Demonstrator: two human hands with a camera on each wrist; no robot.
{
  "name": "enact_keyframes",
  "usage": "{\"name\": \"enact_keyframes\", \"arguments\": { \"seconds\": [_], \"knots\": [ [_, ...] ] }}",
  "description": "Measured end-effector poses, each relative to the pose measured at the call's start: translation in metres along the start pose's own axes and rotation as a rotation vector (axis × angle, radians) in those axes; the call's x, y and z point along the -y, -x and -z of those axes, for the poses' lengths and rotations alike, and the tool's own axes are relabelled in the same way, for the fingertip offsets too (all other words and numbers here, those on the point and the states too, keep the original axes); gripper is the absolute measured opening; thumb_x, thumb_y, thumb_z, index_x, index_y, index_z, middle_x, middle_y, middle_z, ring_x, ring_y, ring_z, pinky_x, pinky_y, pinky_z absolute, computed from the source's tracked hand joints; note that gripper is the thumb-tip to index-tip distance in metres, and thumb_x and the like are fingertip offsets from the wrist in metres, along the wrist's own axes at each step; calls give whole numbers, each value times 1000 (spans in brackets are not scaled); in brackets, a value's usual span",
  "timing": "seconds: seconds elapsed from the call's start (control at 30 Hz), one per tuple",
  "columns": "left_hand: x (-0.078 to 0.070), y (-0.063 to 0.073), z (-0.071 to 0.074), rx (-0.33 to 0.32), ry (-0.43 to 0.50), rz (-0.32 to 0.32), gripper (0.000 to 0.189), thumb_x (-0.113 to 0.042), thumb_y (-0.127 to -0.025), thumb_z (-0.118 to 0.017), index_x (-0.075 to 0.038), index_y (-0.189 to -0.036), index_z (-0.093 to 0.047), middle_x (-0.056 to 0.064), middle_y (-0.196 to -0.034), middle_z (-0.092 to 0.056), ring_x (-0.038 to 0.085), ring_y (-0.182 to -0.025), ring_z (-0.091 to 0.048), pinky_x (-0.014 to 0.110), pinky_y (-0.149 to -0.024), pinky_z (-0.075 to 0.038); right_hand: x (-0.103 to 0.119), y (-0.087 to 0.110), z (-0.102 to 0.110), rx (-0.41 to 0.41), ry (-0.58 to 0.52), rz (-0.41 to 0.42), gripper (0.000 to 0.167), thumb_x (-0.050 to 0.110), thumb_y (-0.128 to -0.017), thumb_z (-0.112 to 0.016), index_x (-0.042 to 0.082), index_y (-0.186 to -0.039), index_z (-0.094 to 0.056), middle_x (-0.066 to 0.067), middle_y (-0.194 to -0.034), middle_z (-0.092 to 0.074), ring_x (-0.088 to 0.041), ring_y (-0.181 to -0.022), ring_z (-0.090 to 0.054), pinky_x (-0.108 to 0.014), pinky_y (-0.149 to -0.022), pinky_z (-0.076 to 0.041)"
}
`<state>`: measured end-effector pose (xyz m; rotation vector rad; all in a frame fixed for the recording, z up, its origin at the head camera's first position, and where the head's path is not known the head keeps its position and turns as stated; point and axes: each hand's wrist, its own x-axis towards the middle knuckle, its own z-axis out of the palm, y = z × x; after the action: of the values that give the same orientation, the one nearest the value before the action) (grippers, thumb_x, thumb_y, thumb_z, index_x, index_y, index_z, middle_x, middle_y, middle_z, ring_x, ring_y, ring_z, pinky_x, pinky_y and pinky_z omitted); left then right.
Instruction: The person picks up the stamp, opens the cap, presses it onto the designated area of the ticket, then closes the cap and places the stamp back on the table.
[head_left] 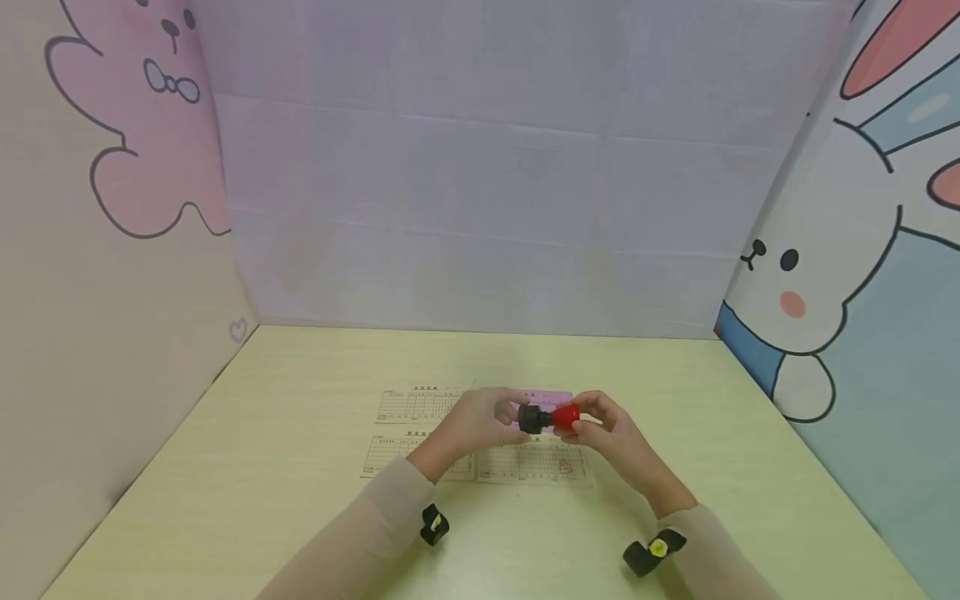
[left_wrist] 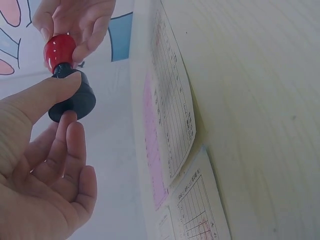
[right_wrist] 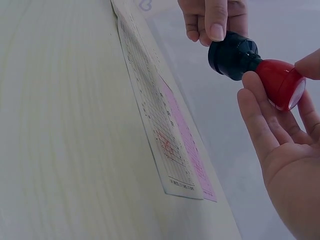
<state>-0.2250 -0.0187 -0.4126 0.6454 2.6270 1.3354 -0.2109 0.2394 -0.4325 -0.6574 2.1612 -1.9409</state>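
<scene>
A stamp with a glossy red handle [head_left: 567, 415] and a black base [head_left: 530, 419] is held sideways above the papers, between both hands. My left hand [head_left: 480, 417] grips the black base, thumb on one side and fingertips on the other, as the left wrist view shows. On the other end, my right hand [head_left: 618, 442] pinches the red handle between thumb and fingers; its pale round end [right_wrist: 298, 95] faces the right palm. Beneath lie printed forms: a white one [head_left: 416, 407] at upper left, another [head_left: 382, 457] at lower left, and one with a red mark [head_left: 565, 467] at lower right.
A pink form [head_left: 553, 395] lies behind the hands, partly hidden. The pale yellow table [head_left: 300, 367] meets a plain back wall [head_left: 480, 208] and side walls with cartoon animals. Black straps [head_left: 434, 525] hang by both wrists.
</scene>
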Motion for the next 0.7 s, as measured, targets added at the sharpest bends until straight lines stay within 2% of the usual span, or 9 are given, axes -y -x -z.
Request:
{"name": "enact_keyframes", "arguments": {
  "seconds": [0.2, 0.47, 0.7],
  "knots": [
    [-1, 1, 0, 1, -10, -12, 51, -24, -82, -86, -15, -129, -68, -3, -101, -71, 16, -96, -68, 37, -82, -57, -3, 0, -2, 3, 2, 10, 35, 10, -102, -58, -7, -129, -42, -27, -127, -52, -24, -102, -70, -32, -92, -55],
    [-1, 2, 2, -17, -35, -47, 54, -31, -82, -85, -18, -131, -67, -4, -101, -72, 14, -96, -67, 38, -83, -56, -1, 0, -1, -11, -42, -20, 35, 12, -103, -58, -5, -130, -43, -21, -126, -55, -23, -103, -69, -33, -92, -55],
    [2, 6, 3, -42, -34, -81, 55, -41, -83, -83, -23, -133, -67, -3, -121, -69, 18, -109, -64, 43, -90, -54, 1, 0, -2, 9, -128, -6, 38, 10, -104, -53, -11, -131, -37, -21, -125, -55, -21, -102, -68, -33, -93, -54]
  ]
}}
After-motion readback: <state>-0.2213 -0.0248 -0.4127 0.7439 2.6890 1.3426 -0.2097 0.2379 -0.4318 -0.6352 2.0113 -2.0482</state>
